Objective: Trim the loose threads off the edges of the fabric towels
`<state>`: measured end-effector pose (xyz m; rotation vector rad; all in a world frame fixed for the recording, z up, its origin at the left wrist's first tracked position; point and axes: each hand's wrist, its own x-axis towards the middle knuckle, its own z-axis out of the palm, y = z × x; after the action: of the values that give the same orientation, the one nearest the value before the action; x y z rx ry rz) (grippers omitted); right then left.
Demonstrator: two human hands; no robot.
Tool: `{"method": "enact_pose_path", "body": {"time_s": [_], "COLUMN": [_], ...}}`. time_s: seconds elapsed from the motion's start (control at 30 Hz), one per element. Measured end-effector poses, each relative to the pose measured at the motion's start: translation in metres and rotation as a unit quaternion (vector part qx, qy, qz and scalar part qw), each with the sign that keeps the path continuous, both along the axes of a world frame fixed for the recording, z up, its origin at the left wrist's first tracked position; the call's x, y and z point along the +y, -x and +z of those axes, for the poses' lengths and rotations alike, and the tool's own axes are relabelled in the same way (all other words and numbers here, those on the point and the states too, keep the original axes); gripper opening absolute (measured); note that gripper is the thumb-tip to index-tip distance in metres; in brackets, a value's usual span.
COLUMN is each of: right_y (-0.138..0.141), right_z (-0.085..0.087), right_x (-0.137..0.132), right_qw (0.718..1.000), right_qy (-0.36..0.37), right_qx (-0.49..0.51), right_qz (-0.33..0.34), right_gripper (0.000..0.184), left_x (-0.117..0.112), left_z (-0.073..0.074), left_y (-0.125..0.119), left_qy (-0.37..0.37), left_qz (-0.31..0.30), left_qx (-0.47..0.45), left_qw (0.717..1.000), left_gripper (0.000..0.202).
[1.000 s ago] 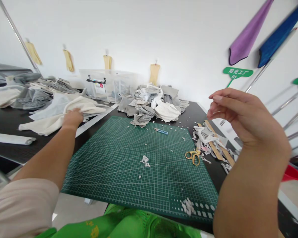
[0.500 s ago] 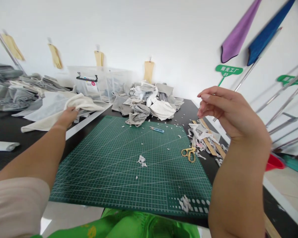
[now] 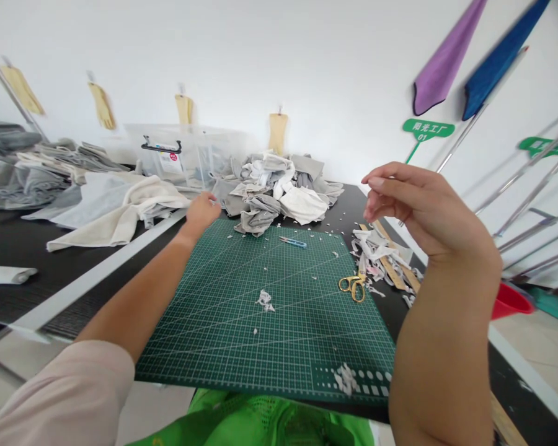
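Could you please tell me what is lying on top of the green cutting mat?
Small white fabric scraps, a blue-handled cutter and gold-handled scissors lie on the green cutting mat. The left forearm overlaps the mat's left edge, so anything under it is hidden.

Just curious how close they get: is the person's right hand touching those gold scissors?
Apart. The head view shows the right hand raised in the air, with a clear gap between it and the gold-handled scissors.

Fabric scraps [image 3: 266,300] and a blue cutter [image 3: 292,242] dot the cutting mat [image 3: 223,353] — the cloth heap [image 3: 265,192] blocks the plastic bin [image 3: 167,155].
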<state>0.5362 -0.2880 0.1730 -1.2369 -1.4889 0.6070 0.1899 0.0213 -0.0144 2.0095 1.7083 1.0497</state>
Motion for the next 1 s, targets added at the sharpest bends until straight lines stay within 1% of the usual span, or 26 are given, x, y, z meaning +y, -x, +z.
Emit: {"method": "enact_pose_path", "body": {"time_s": [0.03,0.07,0.13,0.17,0.2,0.23,0.3,0.33,0.4,0.47,0.57,0.6,0.67,0.73,0.77,0.83,0.9,0.97,1.0], "right_y": [0.001,0.001,0.001,0.001,0.000,-0.001,-0.003,-0.004,-0.006,-0.007,-0.005,-0.004,-0.003,-0.002,-0.001,0.000,0.002,0.005,0.007], "right_z": [0.000,0.000,0.001,0.001,0.001,0.001,0.001,0.001,0.000,-0.001,-0.002,-0.002,-0.003,-0.004,-0.005,-0.008,-0.011,-0.014,-0.016], "right_x": [0.000,0.000,-0.001,-0.001,-0.001,-0.001,-0.001,-0.001,-0.001,0.000,0.001,0.002,0.004,0.007,0.009,0.013,0.018,0.023,0.027], "right_qw": [1.000,1.000,1.000,1.000,1.000,1.000,1.000,1.000,1.000,1.000,1.000,0.999,0.999,0.999,0.999,0.999,0.998,0.998,0.997], "right_qy": [0.000,0.002,0.008,0.010,0.012,0.012,0.009,0.008,0.003,-0.002,-0.005,-0.003,0.004,0.014,0.018,0.026,0.038,0.051,0.059], "right_qx": [-0.001,-0.003,-0.007,-0.008,-0.010,-0.012,-0.016,-0.018,-0.021,-0.022,-0.024,-0.025,-0.028,-0.029,-0.029,-0.030,-0.034,-0.037,-0.033], "right_qz": [-0.001,-0.003,-0.010,-0.013,-0.013,-0.012,-0.008,-0.003,0.007,0.014,0.019,0.020,0.021,0.022,0.023,0.027,0.032,0.032,0.029], "right_gripper": [0.017,0.018,0.022,0.023,0.024,0.025,0.026,0.027,0.027,0.027,0.027,0.027,0.028,0.030,0.031,0.032,0.033,0.033,0.034], "left_x": [-0.001,-0.002,-0.004,-0.005,-0.007,-0.009,-0.012,-0.013,-0.013,-0.012,-0.009,-0.008,-0.009,-0.012,-0.016,-0.028,-0.044,-0.063,-0.073], "left_z": [-0.003,-0.007,-0.016,-0.021,-0.026,-0.029,-0.031,-0.030,-0.022,-0.008,0.018,0.027,0.048,0.070,0.082,0.107,0.132,0.152,0.159], "left_y": [-0.020,-0.038,-0.068,-0.079,-0.087,-0.093,-0.099,-0.100,-0.099,-0.096,-0.093,-0.093,-0.093,-0.093,-0.093,-0.093,-0.095,-0.100,-0.104], "left_qy": [0.049,0.082,0.125,0.136,0.138,0.136,0.123,0.115,0.095,0.058,-0.037,-0.069,-0.122,-0.169,-0.197,-0.256,-0.307,-0.334,-0.344], "left_qz": [0.012,0.006,-0.042,-0.064,-0.075,-0.074,-0.037,-0.011,0.023,0.039,0.057,0.055,0.032,0.018,0.026,0.059,0.065,0.012,-0.017], "left_qx": [0.019,0.031,0.056,0.072,0.089,0.106,0.131,0.134,0.119,0.077,-0.012,-0.037,-0.073,-0.112,-0.138,-0.202,-0.247,-0.246,-0.232], "left_qw": [0.999,0.996,0.990,0.986,0.984,0.982,0.983,0.984,0.988,0.995,0.998,0.995,0.989,0.979,0.970,0.943,0.917,0.910,0.910], "left_gripper": [0.043,0.051,0.067,0.072,0.073,0.068,0.049,0.040,0.032,0.031,0.030,0.029,0.026,0.022,0.022,0.022,0.022,0.021,0.020]}}
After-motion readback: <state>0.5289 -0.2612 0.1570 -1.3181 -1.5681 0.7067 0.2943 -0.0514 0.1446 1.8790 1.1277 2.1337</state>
